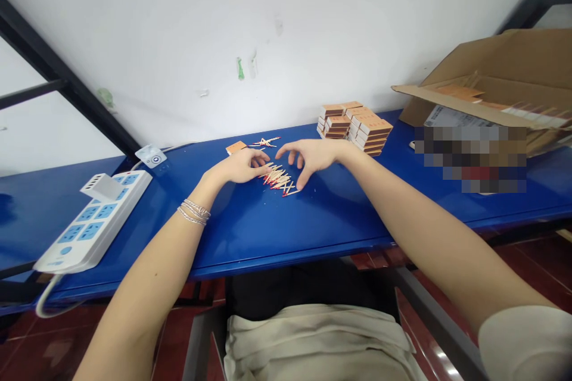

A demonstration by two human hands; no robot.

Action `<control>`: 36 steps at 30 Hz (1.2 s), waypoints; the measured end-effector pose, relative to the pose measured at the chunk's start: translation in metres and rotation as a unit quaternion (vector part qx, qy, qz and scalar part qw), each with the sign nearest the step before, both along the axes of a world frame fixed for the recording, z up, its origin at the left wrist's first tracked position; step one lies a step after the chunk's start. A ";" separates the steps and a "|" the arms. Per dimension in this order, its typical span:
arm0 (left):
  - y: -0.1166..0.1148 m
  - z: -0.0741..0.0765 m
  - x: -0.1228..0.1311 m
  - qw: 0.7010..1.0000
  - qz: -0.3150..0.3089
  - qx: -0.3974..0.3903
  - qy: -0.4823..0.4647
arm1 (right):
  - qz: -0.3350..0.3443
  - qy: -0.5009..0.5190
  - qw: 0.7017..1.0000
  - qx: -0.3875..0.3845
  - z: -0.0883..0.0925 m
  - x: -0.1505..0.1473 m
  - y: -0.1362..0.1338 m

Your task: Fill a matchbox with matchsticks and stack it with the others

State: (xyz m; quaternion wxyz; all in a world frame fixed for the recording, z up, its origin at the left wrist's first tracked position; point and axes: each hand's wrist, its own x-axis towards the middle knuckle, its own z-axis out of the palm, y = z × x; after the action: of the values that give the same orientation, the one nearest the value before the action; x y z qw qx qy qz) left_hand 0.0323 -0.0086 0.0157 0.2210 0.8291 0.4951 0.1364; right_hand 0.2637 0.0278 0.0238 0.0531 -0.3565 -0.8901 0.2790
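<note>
A loose pile of red-tipped matches [277, 179] lies on the blue table [277, 226]. My left hand [243, 165] rests at the pile's left side, fingers bent and touching the matches. Over the pile's right side hovers my right hand [313, 158], its fingers spread and curled down, thumb near the sticks. Neither hand visibly grips anything. A few more matches [264, 143] and a single orange matchbox [236, 147] lie just behind the hands.
Stacked orange matchboxes [355, 127] stand at the back right. An open cardboard box [491, 92] sits at the far right. A white and blue power strip [92, 220] with a charger plugged in lies at the left. The white wall is close behind.
</note>
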 end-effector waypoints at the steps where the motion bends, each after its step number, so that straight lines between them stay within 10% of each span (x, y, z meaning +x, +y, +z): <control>1: 0.000 0.001 -0.001 1.000 -0.007 -0.015 -0.002 | 0.003 -0.010 1.000 0.008 -0.001 -0.004 -0.004; 10: 0.004 -0.003 -0.001 0.999 -0.009 -0.020 -0.047 | -0.018 0.023 0.998 0.064 -0.011 -0.024 -0.005; 22: -0.005 -0.002 0.010 0.999 0.033 0.000 -0.033 | -0.242 -0.184 0.943 0.136 0.002 0.065 0.045; 31: -0.018 -0.005 0.023 0.993 -0.015 0.104 0.054 | -0.292 -0.267 0.913 0.098 0.032 0.031 -0.003; 36: -0.024 -0.003 0.031 0.987 -0.035 0.119 0.100 | -0.197 -0.248 0.943 0.107 0.038 0.008 -0.022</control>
State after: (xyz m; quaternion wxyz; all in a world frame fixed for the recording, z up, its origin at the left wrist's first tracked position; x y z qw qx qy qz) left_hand 0.0636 -0.0324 0.0124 0.0746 0.8756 0.4661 0.1027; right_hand 0.2722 0.0060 0.0615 -0.0775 -0.5746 -0.8118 0.0691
